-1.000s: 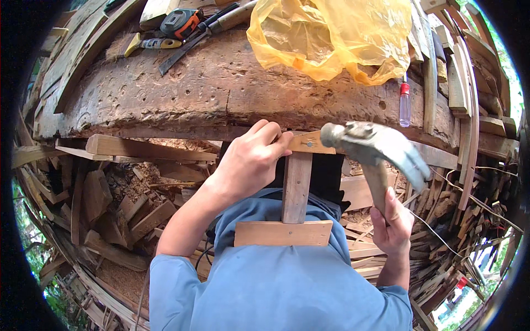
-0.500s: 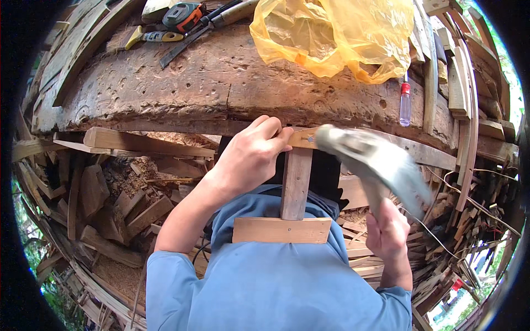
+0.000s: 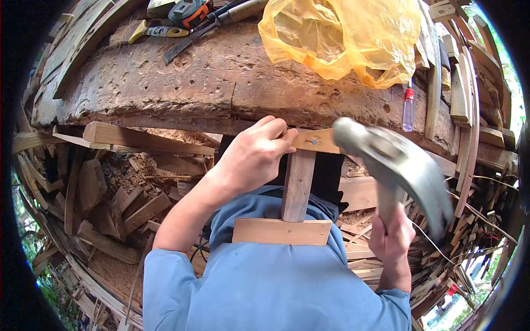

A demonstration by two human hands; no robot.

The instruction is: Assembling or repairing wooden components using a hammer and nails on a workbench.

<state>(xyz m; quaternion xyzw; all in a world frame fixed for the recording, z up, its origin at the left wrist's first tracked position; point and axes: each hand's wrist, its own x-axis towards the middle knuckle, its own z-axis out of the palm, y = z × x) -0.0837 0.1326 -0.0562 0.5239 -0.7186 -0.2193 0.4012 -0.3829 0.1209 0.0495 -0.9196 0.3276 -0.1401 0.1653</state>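
Observation:
My left hand (image 3: 251,157) is closed, its fingers wrapped over the left end of a narrow wooden strip (image 3: 330,142). A nail head (image 3: 314,142) shows on the strip. Below it, a short wooden post (image 3: 298,185) runs down to a small crosswise board (image 3: 281,231) that lies against my blue shirt. In my right hand (image 3: 391,237) is the handle of a claw hammer (image 3: 395,149), held to the right of the nail and slightly blurred. The hammer head hides the strip's right part.
Beyond my hands lies a thick, worn timber beam (image 3: 182,94). On it are a yellow plastic bag (image 3: 386,49), a screwdriver (image 3: 408,110), a tape measure (image 3: 187,14), a yellow-handled brush (image 3: 160,33) and a chisel (image 3: 193,41). Wood offcuts (image 3: 146,212) and shavings lie below.
The hammer has moved right, away from the nail, and the nail head now shows more clearly. My left hand stays at the strip's end. The whole view has shifted slightly.

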